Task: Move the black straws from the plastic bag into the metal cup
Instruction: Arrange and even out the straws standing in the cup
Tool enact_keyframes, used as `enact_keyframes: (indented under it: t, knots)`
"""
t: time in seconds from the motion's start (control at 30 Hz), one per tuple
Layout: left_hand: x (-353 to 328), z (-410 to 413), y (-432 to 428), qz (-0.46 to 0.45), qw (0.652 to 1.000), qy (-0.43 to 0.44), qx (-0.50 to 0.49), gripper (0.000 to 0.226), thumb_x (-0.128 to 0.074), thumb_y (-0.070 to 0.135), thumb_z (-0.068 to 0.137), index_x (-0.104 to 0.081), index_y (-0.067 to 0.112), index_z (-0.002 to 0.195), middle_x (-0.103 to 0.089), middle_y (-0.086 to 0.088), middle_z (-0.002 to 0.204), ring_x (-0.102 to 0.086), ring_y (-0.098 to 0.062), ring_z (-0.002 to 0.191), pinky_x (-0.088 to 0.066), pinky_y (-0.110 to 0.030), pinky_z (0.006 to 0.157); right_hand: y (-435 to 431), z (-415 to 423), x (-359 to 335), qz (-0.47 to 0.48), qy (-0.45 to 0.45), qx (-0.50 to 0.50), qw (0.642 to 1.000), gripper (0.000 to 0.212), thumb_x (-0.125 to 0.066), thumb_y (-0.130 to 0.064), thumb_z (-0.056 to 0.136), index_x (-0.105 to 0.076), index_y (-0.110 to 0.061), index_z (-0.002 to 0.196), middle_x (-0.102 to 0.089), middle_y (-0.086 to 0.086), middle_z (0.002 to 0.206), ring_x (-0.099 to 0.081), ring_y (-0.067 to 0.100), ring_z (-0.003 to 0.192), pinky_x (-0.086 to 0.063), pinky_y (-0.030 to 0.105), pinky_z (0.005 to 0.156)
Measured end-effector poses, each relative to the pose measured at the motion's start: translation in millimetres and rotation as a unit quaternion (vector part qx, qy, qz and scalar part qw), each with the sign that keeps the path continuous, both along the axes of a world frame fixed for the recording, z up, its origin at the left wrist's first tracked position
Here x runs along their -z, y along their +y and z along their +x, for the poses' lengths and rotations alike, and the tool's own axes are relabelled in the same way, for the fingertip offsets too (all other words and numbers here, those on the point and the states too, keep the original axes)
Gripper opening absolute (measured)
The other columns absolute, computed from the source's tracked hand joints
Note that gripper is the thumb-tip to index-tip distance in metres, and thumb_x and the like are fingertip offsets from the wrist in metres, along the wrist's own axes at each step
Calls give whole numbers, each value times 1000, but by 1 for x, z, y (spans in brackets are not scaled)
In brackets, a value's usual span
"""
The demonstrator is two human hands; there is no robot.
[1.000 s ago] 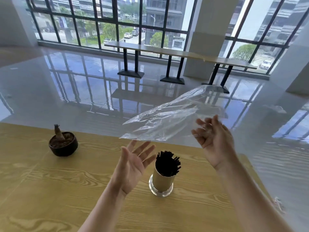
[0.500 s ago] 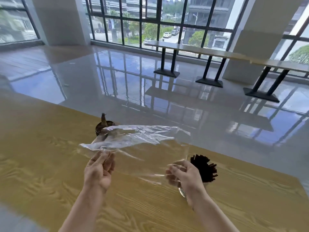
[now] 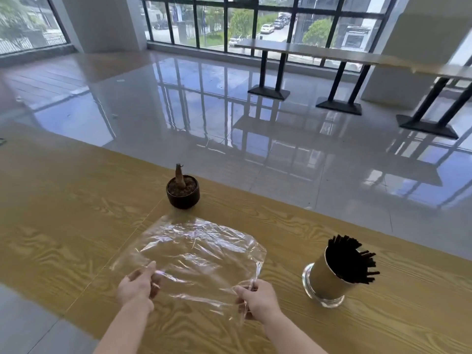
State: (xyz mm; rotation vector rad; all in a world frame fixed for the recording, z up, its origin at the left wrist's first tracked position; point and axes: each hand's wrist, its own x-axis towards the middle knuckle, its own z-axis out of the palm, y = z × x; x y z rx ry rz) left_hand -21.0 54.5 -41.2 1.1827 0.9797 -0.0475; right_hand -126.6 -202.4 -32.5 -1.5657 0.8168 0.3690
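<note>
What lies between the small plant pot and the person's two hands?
In the head view, the plastic bag lies spread on the table there; the left hand and right hand pinch its near edge.

I'm at a wood-grain table point(image 3: 63, 213) in what looks like an office canteen or lobby. There's a wide glossy floor point(image 3: 204, 111), tall dark-framed windows point(image 3: 212, 21) facing parked cars point(image 3: 267, 28), and long counter tables point(image 3: 306, 48) on black pedestal feet point(image 3: 268, 93).
</note>
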Motion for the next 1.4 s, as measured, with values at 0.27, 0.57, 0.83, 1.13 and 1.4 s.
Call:
enact_keyframes:
  t: [0.27,0.57,0.83,1.13,1.4]
  knots:
    - [38,31,18,65,991,62,99,9,-65,0,86,-59,7,87,-65,-24,95,-61,-31,69,-53,-42,65,25,25,27,-88,43,-14,995,28,-71,-28,88,-63,-4,101,-76,8,80,-72,27,65,-62,48,71]
    - [65,34,27,231,958,124,113,57,-75,10,76,-52,5,128,-63,-27,122,-65,-41,106,-56,-47,85,15,33,33,-220,82,-109,966,51,-63,-59,86,-57,-16,114,-69,1,109,-69,26,101,-55,38,90]
    - [10,-14,-53,402,846,-85,339,39,-70,2,79,-68,16,115,-63,-13,107,-57,-28,97,-46,-46,90,-35,-4,5,-276,-3,-145,950,52,-59,-54,93,-56,-20,132,-70,-2,110,-65,21,105,-49,34,87]
    - [-27,-76,-203,278,751,-251,544,49,-84,7,74,-67,26,116,-70,5,97,-66,-10,95,-52,-20,73,-115,-98,-44,-278,-167,-61,944,16,-68,-33,92,-70,-30,108,-66,-14,77,-60,1,76,-46,11,69]
    - [-44,-74,-291,316,607,-323,654,103,-88,47,67,-36,20,153,-52,6,131,-47,-10,126,-44,-34,107,-189,-148,-52,-288,-126,95,945,37,-85,-38,77,-60,-29,102,-64,3,69,-56,5,56,-54,35,59]
